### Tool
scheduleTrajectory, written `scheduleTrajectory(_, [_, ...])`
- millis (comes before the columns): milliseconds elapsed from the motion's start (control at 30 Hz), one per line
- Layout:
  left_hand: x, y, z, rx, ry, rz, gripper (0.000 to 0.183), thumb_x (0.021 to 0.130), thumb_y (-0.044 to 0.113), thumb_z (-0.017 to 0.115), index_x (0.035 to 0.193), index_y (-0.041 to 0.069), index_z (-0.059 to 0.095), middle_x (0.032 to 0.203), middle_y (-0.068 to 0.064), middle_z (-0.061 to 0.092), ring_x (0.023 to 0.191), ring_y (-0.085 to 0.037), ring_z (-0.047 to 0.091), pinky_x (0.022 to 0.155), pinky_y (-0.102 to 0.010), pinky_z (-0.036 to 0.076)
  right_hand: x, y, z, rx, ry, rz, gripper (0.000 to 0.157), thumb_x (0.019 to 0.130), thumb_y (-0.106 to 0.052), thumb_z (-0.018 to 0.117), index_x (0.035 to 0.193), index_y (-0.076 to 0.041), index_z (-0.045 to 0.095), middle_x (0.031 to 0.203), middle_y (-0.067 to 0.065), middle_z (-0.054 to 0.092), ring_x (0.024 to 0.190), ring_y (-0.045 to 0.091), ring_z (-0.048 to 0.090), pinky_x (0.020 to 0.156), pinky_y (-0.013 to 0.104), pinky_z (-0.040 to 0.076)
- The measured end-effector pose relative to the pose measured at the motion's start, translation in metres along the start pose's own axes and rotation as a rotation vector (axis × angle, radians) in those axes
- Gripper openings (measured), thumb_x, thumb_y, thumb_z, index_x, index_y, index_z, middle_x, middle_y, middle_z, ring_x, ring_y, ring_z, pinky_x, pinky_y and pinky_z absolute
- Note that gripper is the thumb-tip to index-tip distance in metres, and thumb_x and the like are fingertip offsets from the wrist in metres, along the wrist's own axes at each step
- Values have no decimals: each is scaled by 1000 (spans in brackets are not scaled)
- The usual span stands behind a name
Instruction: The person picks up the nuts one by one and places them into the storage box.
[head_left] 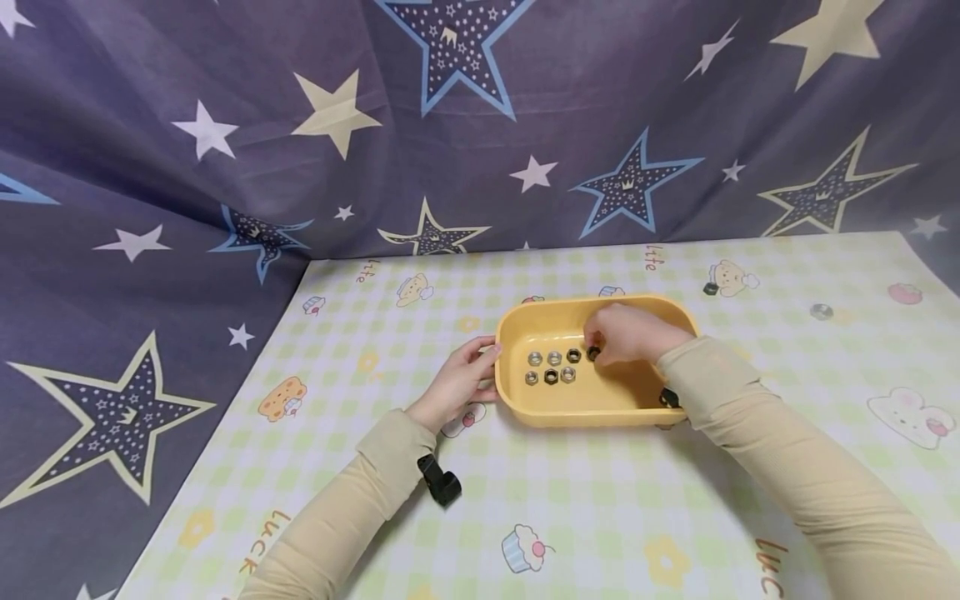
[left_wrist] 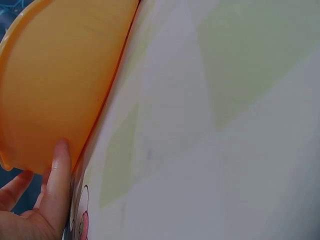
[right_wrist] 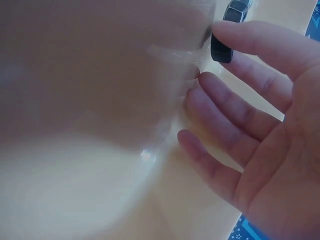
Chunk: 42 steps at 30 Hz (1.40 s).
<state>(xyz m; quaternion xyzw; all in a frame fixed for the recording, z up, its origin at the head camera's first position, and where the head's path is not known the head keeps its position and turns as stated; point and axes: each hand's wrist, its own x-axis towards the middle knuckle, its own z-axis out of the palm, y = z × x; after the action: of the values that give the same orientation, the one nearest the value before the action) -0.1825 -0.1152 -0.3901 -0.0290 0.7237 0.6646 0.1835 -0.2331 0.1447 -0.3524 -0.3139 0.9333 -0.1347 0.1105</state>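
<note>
A yellow rectangular bin [head_left: 592, 419] stands on the table, with several hex nuts in two rows on the left of its floor. Some nuts are silver [head_left: 535, 358], others black [head_left: 573, 356]. My right hand [head_left: 628, 335] reaches inside and pinches a black nut [right_wrist: 221, 50] between thumb and forefinger, at the right end of the back row; its other fingers are loosely bent. At the bin's left end, my left hand [head_left: 459, 381] rests against the outside, one finger [left_wrist: 61, 165] laid straight along the wall. Below the right wrist, the sleeve hides part of the bin.
Right of the bin, a black nut [head_left: 710, 288] and a silver nut [head_left: 822, 312] lie on the checked tablecloth [head_left: 600, 500]. A purple star-patterned curtain [head_left: 480, 167] hangs behind the table and along its left. Black straps [head_left: 439, 481] sit at the wrists.
</note>
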Motion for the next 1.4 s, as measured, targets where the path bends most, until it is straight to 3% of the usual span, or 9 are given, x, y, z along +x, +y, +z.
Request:
scheduleTrajectory(700, [-1, 2, 1, -4, 21, -1, 40, 100, 28, 49, 135, 10, 48, 120, -18, 56, 84, -16, 66, 65, -30, 62, -1, -3, -2, -14, 4, 13, 22, 64, -7, 73, 86, -9, 72, 81, 0, 68, 74, 16, 59, 76, 36, 55])
scheduleTrajectory(1167, [-1, 1, 1, -5, 21, -9, 41, 100, 30, 48, 135, 11, 48, 119, -18, 56, 81, -15, 66, 63, -28, 61, -3, -2, -1, 58, 25, 12, 25, 67, -10, 77, 91, -5, 70, 90, 6, 70, 87, 23, 64, 86, 41, 55])
scheduleTrajectory(1400, [-1, 1, 1, -3, 22, -16, 40, 100, 29, 49, 136, 11, 48, 118, -18, 57, 81, -14, 66, 63, -28, 61, -2, 2, -2, 120, 55, -21, 22, 73, -10, 73, 93, -2, 69, 91, 9, 70, 86, 24, 64, 84, 42, 55])
